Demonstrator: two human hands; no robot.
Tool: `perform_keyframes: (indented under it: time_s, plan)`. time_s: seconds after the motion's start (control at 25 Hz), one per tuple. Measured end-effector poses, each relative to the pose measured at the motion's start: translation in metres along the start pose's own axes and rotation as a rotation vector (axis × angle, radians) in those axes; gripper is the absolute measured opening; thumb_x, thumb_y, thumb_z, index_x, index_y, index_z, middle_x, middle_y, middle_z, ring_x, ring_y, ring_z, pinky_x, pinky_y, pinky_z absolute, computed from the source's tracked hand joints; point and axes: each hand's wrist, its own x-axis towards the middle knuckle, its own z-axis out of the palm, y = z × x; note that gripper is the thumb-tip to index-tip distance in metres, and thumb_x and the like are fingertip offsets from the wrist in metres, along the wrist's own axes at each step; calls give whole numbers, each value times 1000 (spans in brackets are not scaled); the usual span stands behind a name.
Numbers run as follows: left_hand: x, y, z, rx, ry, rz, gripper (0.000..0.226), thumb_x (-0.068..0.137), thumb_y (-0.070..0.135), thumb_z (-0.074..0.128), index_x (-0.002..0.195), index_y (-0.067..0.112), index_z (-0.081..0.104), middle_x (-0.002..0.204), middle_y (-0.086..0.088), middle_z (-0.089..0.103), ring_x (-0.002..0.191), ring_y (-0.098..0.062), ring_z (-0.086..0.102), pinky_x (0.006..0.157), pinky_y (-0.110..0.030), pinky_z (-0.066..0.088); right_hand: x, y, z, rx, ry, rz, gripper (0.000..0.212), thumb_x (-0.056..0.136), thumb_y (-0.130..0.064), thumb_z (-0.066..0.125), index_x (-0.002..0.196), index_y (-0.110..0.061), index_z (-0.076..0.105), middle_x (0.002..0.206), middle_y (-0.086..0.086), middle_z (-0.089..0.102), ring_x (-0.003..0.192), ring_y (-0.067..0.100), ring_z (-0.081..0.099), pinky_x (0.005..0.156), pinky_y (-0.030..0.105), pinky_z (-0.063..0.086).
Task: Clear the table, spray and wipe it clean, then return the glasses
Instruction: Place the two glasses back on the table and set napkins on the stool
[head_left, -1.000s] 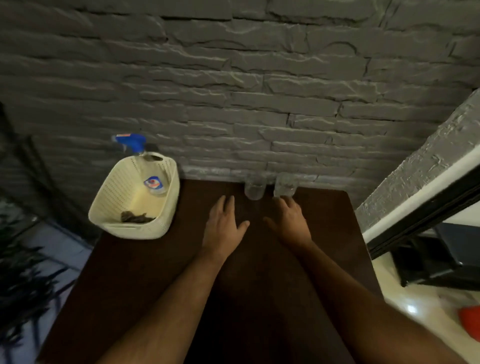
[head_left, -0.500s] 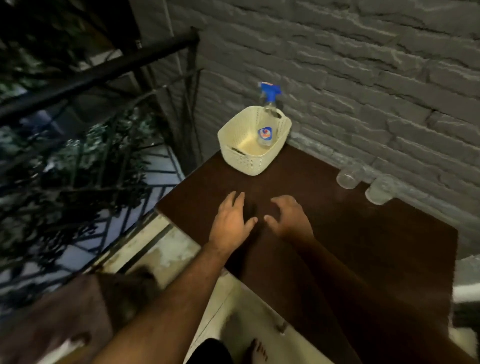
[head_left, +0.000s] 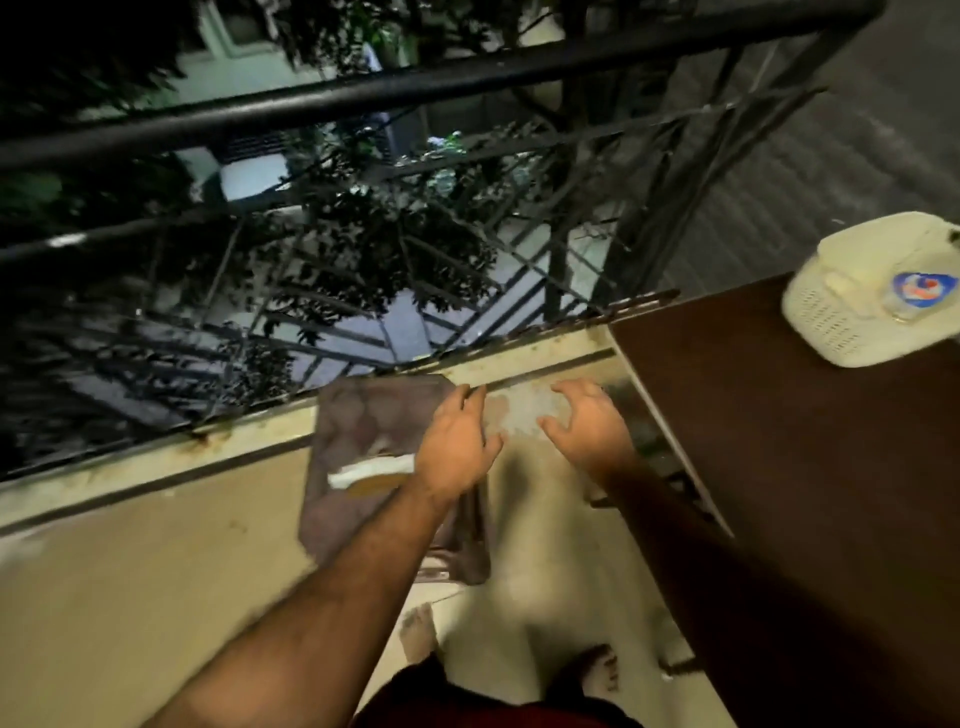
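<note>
While 2 bare feet (head_left: 597, 670) stand on the pale floor (head_left: 130, 597), the left hand (head_left: 457, 441) hangs over a brown stool (head_left: 353, 415) w/ fingers straight, and the right hand (head_left: 589, 428) hovers beside it, fingers loosely curled; both grips hold nothing. The dark bench (head_left: 779, 441) lies to the right, w/ a cream basket (head_left: 841, 322) at its far corner holding a spray bottle (head_left: 919, 291). Beyond is a black railing (head_left: 415, 88) and foliage.

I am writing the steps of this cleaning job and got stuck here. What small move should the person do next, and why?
Probably bring the left hand down onto the brown stool beside the table, where a white thing lies. Both hands, the right hand too, are open and hold nothing, and the left one is above the stool's edge.
</note>
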Motion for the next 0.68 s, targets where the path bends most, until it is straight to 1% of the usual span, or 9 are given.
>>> perform_keyframes:
  time_s: [0.08,0.16,0.24,0.32,0.36,0.4,0.48,0.6,0.68]
  plan:
    - [-9,-57,-22,24,-17,-71,71,89,39,60,147,13,30,154,-14,27,139,-33,30,112,-37,29,3,-43,37,-8,-29,-20,52,85,-33,68,133,-15,56,136,10,55,123,29,52,105,37,41]
    - [-16,-106,-40,52,-31,-132,68,88,39,61,144,11,34,151,-14,31,135,-33,34,110,-38,32,5,-77,68,-28,-63,-43,49,85,-32,67,130,-14,58,133,13,57,120,31,54,101,38,44]
    - [-20,-147,-51,65,-44,-156,64,85,35,65,140,11,40,145,-14,38,130,-34,40,109,-38,35,7,-102,94,-54,-110,-96,39,86,-26,67,120,-8,64,122,17,63,110,34,60,93,39,49]
    - [-23,-179,-56,60,-72,-175,62,84,30,67,138,12,43,142,-12,43,127,-33,44,107,-37,36,12,-116,119,-86,-162,-149,32,86,-25,69,113,-8,67,113,14,68,103,31,65,86,37,55]
    - [-26,-192,-56,57,-91,-199,63,83,30,68,138,13,42,141,-11,43,126,-33,44,106,-36,36,15,-120,131,-103,-189,-148,35,85,-28,69,116,-11,65,114,11,68,103,28,66,86,37,57]
    - [-27,-206,-54,57,-109,-228,66,83,32,70,139,14,41,142,-10,43,126,-32,44,106,-37,37,21,-124,141,-128,-216,-134,39,85,-31,69,120,-15,63,117,9,67,105,27,66,87,38,57]
    - [-27,-228,-45,60,-147,-283,73,80,37,72,142,16,38,143,-9,42,127,-31,43,105,-39,39,31,-127,161,-200,-273,-137,47,86,-33,68,129,-18,57,129,9,62,115,28,61,94,40,54]
    - [-19,-254,-19,45,-184,-324,79,79,35,73,145,18,33,145,-8,41,126,-31,44,105,-40,40,51,-125,199,-266,-394,-147,61,85,-32,70,141,-18,48,143,10,52,131,31,49,105,41,43]
    - [-7,-270,2,51,-210,-341,81,79,33,73,146,18,31,145,-8,40,125,-32,45,103,-40,41,67,-119,231,-294,-439,-150,69,85,-36,70,145,-19,42,146,11,48,134,34,45,110,44,39]
